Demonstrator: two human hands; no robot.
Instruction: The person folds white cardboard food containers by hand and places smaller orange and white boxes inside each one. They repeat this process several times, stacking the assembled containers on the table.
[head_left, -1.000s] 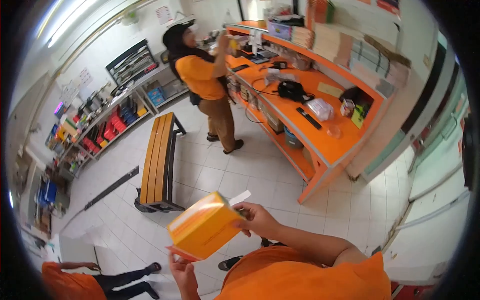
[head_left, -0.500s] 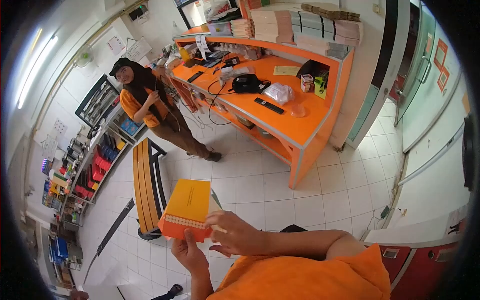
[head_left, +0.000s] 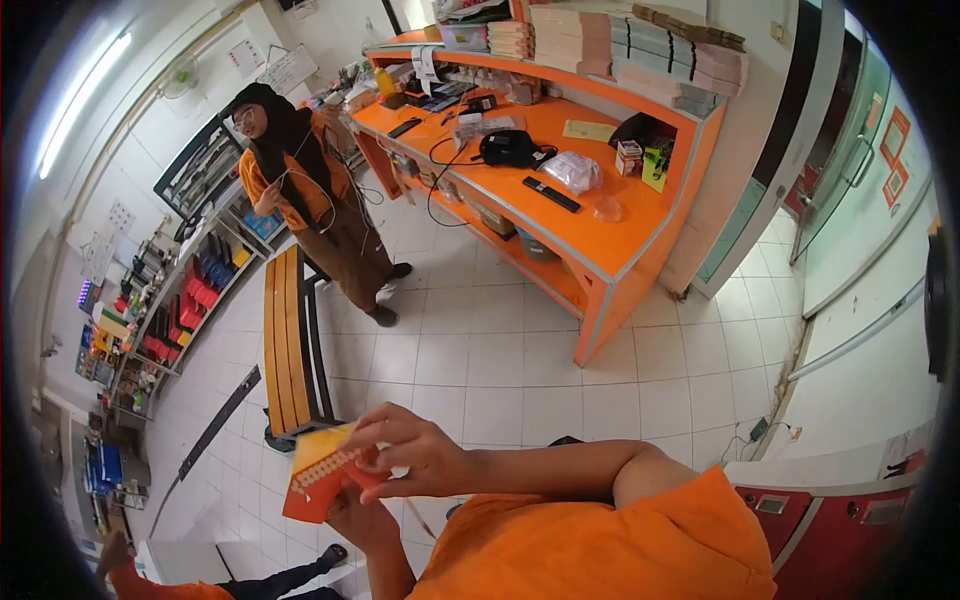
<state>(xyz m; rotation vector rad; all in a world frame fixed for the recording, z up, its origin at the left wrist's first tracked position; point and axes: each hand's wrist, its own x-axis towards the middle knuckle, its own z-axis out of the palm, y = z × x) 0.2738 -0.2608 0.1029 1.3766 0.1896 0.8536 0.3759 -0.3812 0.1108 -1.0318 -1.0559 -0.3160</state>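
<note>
A yellow and orange booklet (head_left: 318, 472), with a pale scalloped band across its cover, is held low in front of me, tilted. My left hand (head_left: 362, 522) grips its lower right part from below. Its fingers are partly hidden behind my right hand. My right hand (head_left: 415, 452) reaches over the booklet's right end, fingers bent and closed on its edge. That end of the cover is covered by the fingers.
A wooden bench (head_left: 285, 345) stands beyond the booklet. Further off, a person (head_left: 325, 205) holds a thin cable. An orange desk (head_left: 625, 235) carries a black bag, a keyboard-like bar and plastic packs. Another person's orange sleeve (head_left: 165, 588) shows at lower left.
The booklet has moved down and left and tipped, showing less of its yellow cover. My right hand has shifted left over its edge. Another person has come into view at lower left.
</note>
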